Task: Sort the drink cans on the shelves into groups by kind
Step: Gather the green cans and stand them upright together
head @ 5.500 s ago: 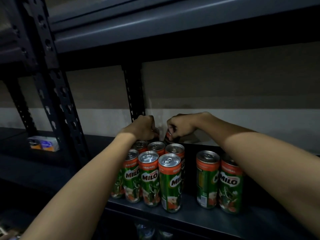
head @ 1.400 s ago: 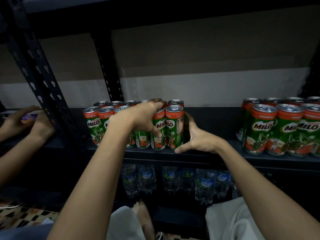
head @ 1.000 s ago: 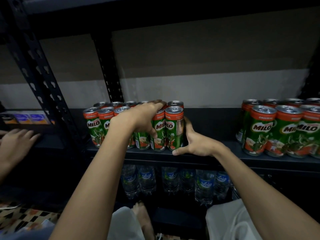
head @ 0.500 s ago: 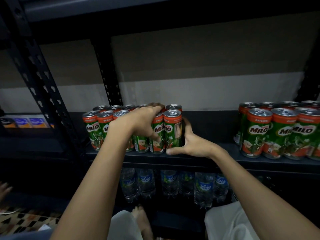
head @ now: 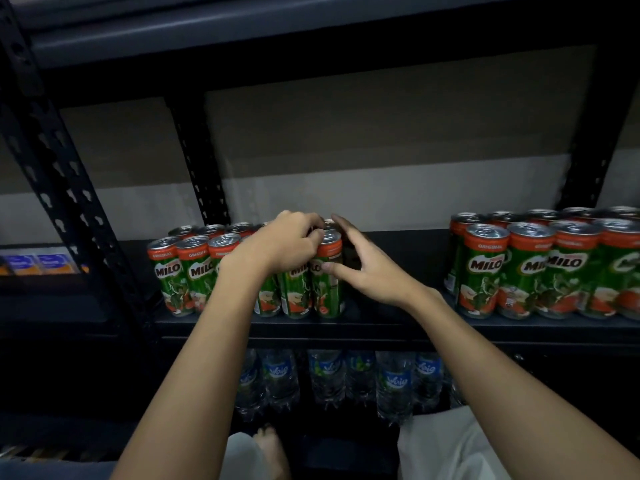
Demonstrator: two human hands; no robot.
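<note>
A person faces a dark metal shelf [head: 381, 329] holding two blocks of green and red Milo cans. The left block [head: 194, 268] stands packed in tight rows near the front lip, just right of a slotted upright post [head: 69, 188]. The right block [head: 540, 268] stands well apart, running out of view at the right edge.

The left hand [head: 280, 244] lies over the tops of the left block's front right cans, fingers curled down onto the rim of the corner can [head: 327, 275]. The right hand [head: 363, 268] is spread and relaxed, thumb touching that can's side, fingers reaching behind it. Neither hand lifts anything. Together they seem to be squaring this can against its neighbours, so the block stays compact.

All cans in sight are the same kind, so the sorting on this shelf looks nearly finished.

Bare shelf lies between the two blocks, giving room to slide cans sideways. The front row sits close to the lip, so a forward nudge could tip a can off. Water bottles [head: 394, 382] stand on the level below. Small blue cartons [head: 38, 263] rest on the next bay, left of the post.
</note>
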